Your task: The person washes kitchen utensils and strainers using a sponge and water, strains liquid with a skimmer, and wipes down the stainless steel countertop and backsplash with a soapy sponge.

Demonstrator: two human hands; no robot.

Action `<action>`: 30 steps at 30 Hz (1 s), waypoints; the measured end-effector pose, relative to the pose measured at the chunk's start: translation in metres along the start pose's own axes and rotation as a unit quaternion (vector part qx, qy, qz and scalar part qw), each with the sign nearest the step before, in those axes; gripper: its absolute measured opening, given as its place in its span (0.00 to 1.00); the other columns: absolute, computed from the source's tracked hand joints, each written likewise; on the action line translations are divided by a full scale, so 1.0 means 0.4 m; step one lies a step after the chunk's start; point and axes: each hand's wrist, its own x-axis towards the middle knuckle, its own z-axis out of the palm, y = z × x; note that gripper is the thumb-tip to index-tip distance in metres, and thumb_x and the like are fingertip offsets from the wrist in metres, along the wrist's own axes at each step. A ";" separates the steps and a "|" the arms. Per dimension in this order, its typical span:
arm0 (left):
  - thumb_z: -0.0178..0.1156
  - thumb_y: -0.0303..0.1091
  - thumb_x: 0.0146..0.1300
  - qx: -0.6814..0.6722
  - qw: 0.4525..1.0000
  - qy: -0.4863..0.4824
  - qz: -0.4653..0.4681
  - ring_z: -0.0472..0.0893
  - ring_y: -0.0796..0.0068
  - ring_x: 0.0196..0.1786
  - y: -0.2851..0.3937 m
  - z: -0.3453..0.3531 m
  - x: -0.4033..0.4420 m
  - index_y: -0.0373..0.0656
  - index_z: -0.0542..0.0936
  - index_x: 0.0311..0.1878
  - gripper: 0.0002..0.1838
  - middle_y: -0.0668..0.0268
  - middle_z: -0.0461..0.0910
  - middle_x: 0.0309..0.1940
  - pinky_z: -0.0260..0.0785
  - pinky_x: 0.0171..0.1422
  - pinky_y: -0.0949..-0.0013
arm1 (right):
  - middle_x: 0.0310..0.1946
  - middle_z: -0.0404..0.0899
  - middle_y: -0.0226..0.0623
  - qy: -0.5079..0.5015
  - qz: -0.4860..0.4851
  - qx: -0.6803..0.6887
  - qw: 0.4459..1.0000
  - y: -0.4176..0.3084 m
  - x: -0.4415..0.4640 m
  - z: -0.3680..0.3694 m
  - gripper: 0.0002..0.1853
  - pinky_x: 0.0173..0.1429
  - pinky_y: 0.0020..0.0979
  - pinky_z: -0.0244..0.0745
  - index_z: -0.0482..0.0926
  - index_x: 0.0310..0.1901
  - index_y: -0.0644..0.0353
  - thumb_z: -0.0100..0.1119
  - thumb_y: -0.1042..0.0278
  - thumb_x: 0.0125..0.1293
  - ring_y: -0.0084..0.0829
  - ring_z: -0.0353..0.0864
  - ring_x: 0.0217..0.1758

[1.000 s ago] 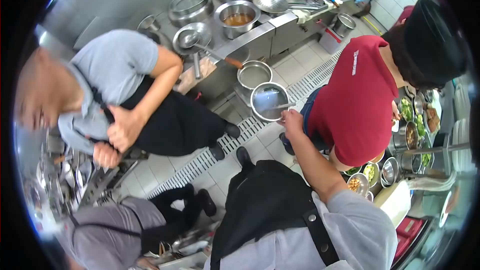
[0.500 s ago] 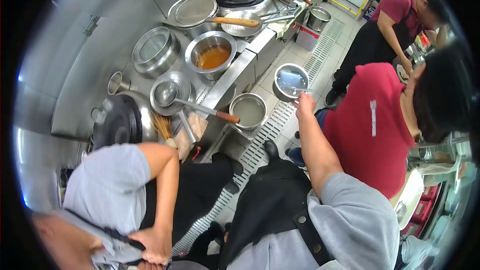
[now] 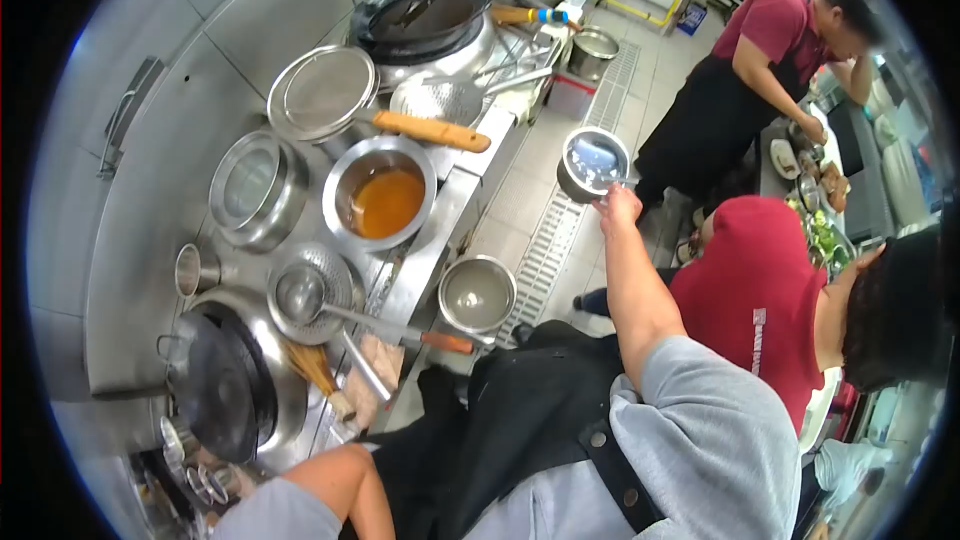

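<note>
My right hand (image 3: 620, 206) is closed at the near side of a round metal pot (image 3: 573, 183), holding it out at arm's length over the floor. Liquid with a bright reflection fills part of the pot. A thin metal piece, perhaps a handle, sticks out from the rim just above my fingers. My left hand is out of view. Below and left of the held pot, another metal pot (image 3: 446, 305) with cloudy liquid stands low beside the stove counter.
The stove counter (image 3: 440, 202) at left carries woks, an orange-liquid pot (image 3: 390, 202), a strainer (image 3: 325, 90) and a ladle (image 3: 300, 292). A person in red (image 3: 725, 275) stands close at right; another in an apron (image 3: 730, 105) works beyond. A co-worker's arm (image 3: 345, 475) is at lower left.
My view has shifted forward along the counter, with my right hand still holding the pot out. The grey-shirted co-worker at left has mostly slipped out of view. The red-shirted person appears lower.
</note>
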 end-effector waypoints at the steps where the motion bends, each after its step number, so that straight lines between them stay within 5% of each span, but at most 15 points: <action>1: 0.56 0.38 0.69 0.005 1.000 -0.009 0.010 0.84 0.39 0.47 0.037 -0.004 0.039 0.41 0.81 0.46 0.11 0.47 0.84 0.37 0.74 0.49 0.44 | 0.32 0.74 0.36 0.000 0.005 0.004 1.000 -0.027 0.000 0.016 0.00 0.53 0.59 0.88 0.78 0.36 0.63 0.58 0.78 0.64 0.34 0.78 0.34; 13: 0.55 0.38 0.69 0.033 0.986 -0.030 0.158 0.84 0.39 0.47 0.742 0.037 0.361 0.41 0.81 0.47 0.11 0.47 0.85 0.38 0.74 0.50 0.44 | 0.30 0.69 0.34 0.019 -0.019 -0.005 1.000 -0.157 0.354 0.111 0.02 0.53 0.58 0.88 0.77 0.34 0.62 0.57 0.77 0.66 0.32 0.74 0.34; 18: 0.55 0.38 0.70 0.034 0.991 0.011 0.131 0.84 0.39 0.48 1.005 0.135 0.419 0.41 0.80 0.47 0.12 0.46 0.85 0.39 0.74 0.50 0.44 | 0.27 0.69 0.32 -0.019 -0.012 0.018 1.000 -0.177 0.589 0.141 0.07 0.53 0.59 0.87 0.72 0.29 0.58 0.56 0.78 0.65 0.31 0.76 0.31; 21: 0.55 0.38 0.70 0.044 0.994 0.038 0.094 0.84 0.39 0.48 1.123 0.205 0.447 0.41 0.80 0.47 0.12 0.46 0.85 0.39 0.74 0.50 0.44 | 0.33 0.77 0.35 -0.044 -0.001 -0.009 0.999 -0.183 0.754 0.168 0.02 0.53 0.48 0.86 0.76 0.33 0.60 0.55 0.76 0.65 0.35 0.84 0.37; 24: 0.55 0.38 0.70 0.050 0.995 0.055 0.066 0.84 0.39 0.48 1.236 0.269 0.482 0.41 0.80 0.47 0.12 0.46 0.85 0.39 0.75 0.50 0.44 | 0.30 0.74 0.32 -0.039 -0.003 -0.067 0.997 -0.233 0.878 0.224 0.04 0.51 0.48 0.87 0.73 0.31 0.61 0.55 0.79 0.64 0.33 0.81 0.34; 30: 0.55 0.38 0.70 0.071 0.994 0.049 0.068 0.84 0.39 0.48 1.473 0.395 0.576 0.41 0.80 0.48 0.12 0.46 0.85 0.39 0.75 0.50 0.44 | 0.35 0.82 0.35 -0.063 0.003 -0.043 0.997 -0.364 1.002 0.327 0.03 0.53 0.45 0.87 0.80 0.38 0.63 0.57 0.76 0.66 0.33 0.86 0.39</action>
